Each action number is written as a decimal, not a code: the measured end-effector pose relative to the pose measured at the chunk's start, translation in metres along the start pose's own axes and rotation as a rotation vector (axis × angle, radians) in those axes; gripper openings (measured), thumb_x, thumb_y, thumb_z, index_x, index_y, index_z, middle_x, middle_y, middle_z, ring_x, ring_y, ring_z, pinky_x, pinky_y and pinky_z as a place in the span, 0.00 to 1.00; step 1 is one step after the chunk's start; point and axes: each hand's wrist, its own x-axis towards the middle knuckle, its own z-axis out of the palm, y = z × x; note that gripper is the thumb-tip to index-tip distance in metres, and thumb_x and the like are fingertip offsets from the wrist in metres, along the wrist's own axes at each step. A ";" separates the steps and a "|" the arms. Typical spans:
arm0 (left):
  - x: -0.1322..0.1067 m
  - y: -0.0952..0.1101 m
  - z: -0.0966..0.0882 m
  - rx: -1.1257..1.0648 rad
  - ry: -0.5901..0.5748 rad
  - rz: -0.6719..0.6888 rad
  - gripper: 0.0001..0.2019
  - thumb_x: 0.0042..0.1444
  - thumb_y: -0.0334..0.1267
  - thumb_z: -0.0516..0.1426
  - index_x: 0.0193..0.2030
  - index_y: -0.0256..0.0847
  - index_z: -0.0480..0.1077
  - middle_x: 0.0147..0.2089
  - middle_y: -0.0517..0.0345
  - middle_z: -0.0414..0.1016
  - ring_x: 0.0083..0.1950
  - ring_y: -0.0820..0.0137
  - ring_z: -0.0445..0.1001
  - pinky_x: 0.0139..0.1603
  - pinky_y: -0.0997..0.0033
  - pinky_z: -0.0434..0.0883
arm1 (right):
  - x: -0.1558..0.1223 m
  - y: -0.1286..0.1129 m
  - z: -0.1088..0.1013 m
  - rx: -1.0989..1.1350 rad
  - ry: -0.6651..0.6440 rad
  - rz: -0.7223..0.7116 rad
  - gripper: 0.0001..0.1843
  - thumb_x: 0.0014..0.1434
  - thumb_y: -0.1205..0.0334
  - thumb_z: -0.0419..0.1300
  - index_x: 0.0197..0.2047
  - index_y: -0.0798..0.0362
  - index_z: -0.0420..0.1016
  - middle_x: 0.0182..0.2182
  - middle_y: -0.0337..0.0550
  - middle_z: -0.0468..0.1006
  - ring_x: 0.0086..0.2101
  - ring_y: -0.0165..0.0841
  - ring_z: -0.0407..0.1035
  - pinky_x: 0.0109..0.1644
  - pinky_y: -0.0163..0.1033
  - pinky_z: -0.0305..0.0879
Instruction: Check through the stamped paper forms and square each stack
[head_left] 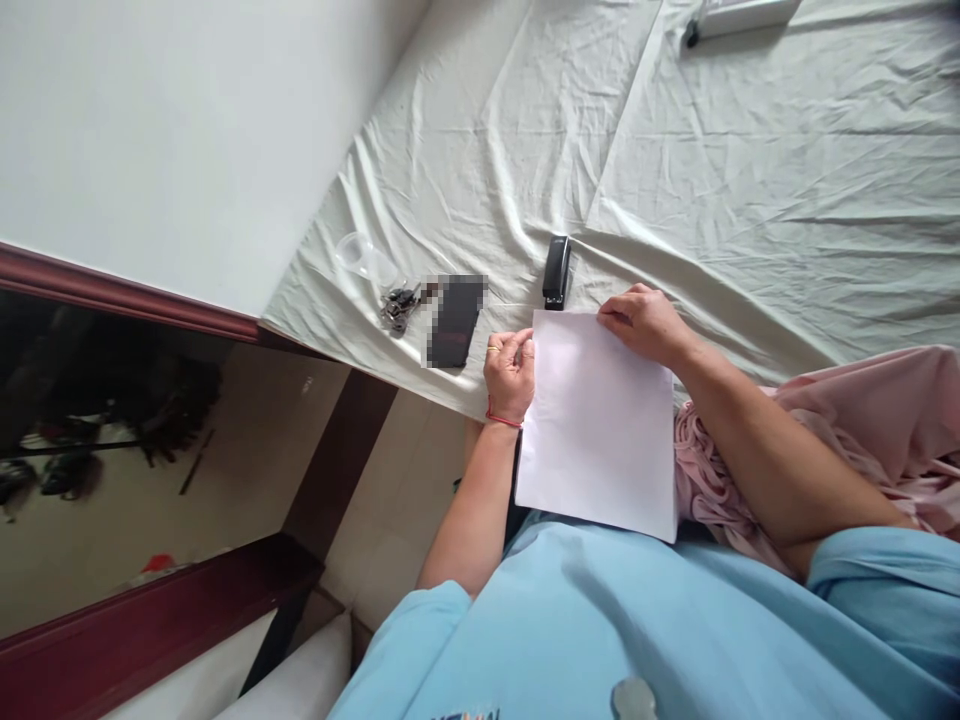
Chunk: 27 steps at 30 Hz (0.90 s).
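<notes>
A white sheet of paper (596, 430) lies across my lap and the edge of the bed. My left hand (510, 375), with a ring and a red wrist string, pinches the paper's left top corner. My right hand (645, 320) has its fingers closed on the paper's top edge near the right corner. A black stapler (556, 272) lies on the bedsheet just beyond the paper, between my two hands.
A dark phone (455, 320), a bunch of keys (397, 305) and a clear plastic cup (364, 258) lie on the white bedsheet (750, 180) left of the stapler. Pink cloth (862, 420) lies at right. A white device (739, 15) rests at the top edge.
</notes>
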 end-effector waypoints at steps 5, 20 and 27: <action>0.001 0.000 0.000 0.033 -0.030 -0.049 0.17 0.74 0.47 0.60 0.57 0.40 0.86 0.49 0.49 0.76 0.42 0.68 0.76 0.49 0.67 0.77 | 0.000 -0.002 -0.001 -0.002 -0.005 0.002 0.17 0.68 0.57 0.57 0.42 0.51 0.89 0.39 0.52 0.89 0.48 0.50 0.76 0.55 0.51 0.71; 0.004 0.006 -0.002 0.035 -0.065 -0.070 0.15 0.69 0.36 0.62 0.57 0.40 0.86 0.42 0.55 0.75 0.34 0.72 0.69 0.45 0.70 0.75 | 0.001 -0.002 -0.001 -0.025 -0.019 0.018 0.16 0.70 0.58 0.58 0.42 0.50 0.88 0.40 0.50 0.89 0.49 0.48 0.75 0.56 0.49 0.69; -0.008 0.013 -0.010 0.082 -0.126 -0.126 0.15 0.63 0.33 0.65 0.55 0.42 0.86 0.49 0.51 0.76 0.39 0.70 0.74 0.49 0.67 0.79 | 0.003 -0.001 0.000 -0.013 -0.017 0.011 0.15 0.69 0.58 0.59 0.42 0.49 0.89 0.40 0.50 0.89 0.49 0.49 0.75 0.57 0.51 0.69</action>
